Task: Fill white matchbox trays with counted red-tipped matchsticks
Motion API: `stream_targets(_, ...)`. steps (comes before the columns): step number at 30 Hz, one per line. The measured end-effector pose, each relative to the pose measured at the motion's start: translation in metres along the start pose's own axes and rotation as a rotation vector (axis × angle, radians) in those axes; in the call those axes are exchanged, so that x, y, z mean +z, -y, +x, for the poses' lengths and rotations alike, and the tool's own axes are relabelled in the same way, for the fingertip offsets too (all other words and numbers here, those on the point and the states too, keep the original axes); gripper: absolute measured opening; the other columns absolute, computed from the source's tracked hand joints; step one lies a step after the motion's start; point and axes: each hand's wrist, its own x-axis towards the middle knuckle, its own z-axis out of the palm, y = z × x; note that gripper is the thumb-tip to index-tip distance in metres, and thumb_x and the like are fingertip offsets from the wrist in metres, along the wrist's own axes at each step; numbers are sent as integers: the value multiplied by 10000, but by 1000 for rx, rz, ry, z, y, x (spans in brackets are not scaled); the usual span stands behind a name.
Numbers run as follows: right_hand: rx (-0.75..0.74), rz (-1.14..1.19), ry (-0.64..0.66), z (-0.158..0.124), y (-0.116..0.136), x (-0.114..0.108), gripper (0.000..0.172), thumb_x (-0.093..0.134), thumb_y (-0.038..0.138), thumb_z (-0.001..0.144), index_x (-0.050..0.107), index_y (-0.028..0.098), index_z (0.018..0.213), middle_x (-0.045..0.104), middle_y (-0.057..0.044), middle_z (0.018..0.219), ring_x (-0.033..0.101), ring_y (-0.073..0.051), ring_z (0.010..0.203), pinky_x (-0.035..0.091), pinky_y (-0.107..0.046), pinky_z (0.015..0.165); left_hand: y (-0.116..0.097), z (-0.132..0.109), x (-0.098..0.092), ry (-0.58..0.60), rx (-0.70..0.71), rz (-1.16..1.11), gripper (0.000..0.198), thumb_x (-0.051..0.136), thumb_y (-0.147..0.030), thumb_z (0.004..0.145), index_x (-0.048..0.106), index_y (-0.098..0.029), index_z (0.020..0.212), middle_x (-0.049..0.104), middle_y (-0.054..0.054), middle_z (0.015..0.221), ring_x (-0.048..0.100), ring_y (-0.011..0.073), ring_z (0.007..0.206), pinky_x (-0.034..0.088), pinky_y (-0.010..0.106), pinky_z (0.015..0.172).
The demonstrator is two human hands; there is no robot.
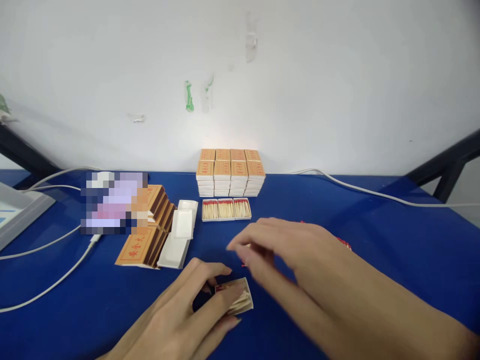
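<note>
My left hand rests low on the blue table, its fingers closed around an open matchbox tray filled with matches. My right hand hovers just above and right of that tray, fingers extended and blurred by motion. Red-tipped loose matches show partly behind my right hand. Three filled trays lie side by side further back, in front of a stack of closed matchboxes.
Empty white trays and a row of orange matchbox sleeves lie at left. White cables cross the table's left side and run along the wall. A grey device edge sits far left.
</note>
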Motion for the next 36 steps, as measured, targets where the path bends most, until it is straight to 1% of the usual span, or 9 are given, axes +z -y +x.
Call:
stream_targets(2,121,-104,4,49,19,-42,409,417,419,1182,792,294,1077,796,-82,1103,727,-275,1006,575,-466,863,-6,2,-6,46,32,-5,329,557,-278,1192,743,-395,1438,749,41,1326,809,190,1044,719,280,945)
stream_targets(5,112,-160,-10,70,25,-60,342,483,353,1187,757,247,1013,734,-70,1051,685,-256,1024,553,-447,892,-7,0,-4,33,56,15,399,474,-213,1204,722,-352,1484,727,82,1370,819,198,1072,723,295,960)
stream_targets(9,50,-128,50,55,9,-43,284,541,420,1192,753,255,1100,705,-57,1150,672,-249,1117,556,-440,947,2,-5,6,8,65,58,383,449,-270,1229,690,-313,1525,719,100,1406,819,218,1137,710,308,1010)
stream_targets(12,29,-183,18,52,3,-35,252,573,430,1180,728,231,1182,689,-78,1202,661,-278,1157,555,-483,981,6,-5,10,-18,128,108,380,410,-300,1247,700,-243,1486,732,118,1375,823,220,1109,709,310,1004)
stream_targets(20,49,-110,6,50,-6,-29,236,568,467,1179,701,275,1145,671,-57,1200,674,-240,1064,577,-431,915,1,-3,-4,68,96,55,374,422,-238,1244,658,-277,1530,737,96,1429,819,217,1196,677,313,1086)
stream_targets(24,32,-90,-27,51,-7,-25,230,564,373,1186,698,256,1040,667,-46,1118,680,-221,1005,592,-412,918,-1,-1,-4,98,82,82,377,451,-255,1247,564,-221,1605,726,105,1471,765,230,1336,625,333,1169)
stream_targets(29,-75,-73,-34,50,-16,-21,188,538,203,1173,676,244,1053,665,-33,1071,671,-203,995,615,-367,942,-3,1,-1,49,51,53,402,468,-351,1254,482,-231,1638,778,62,1297,813,189,1153,673,278,1042)
stream_targets(33,-149,-160,-31,48,-27,-17,231,475,190,1176,663,243,1052,671,-53,1084,663,-222,1005,630,-409,971,-3,1,2,-36,43,22,404,502,-342,1246,457,-233,1632,774,66,1303,805,184,1157,671,274,1034)
stream_targets(36,-191,-245,-53,49,-30,-15,273,430,219,1185,666,246,1051,686,-78,1080,670,-249,1001,644,-452,951,-4,1,1,-14,36,74,406,482,-386,1247,470,-227,1621,770,82,1359,799,212,1215,673,321,1068)
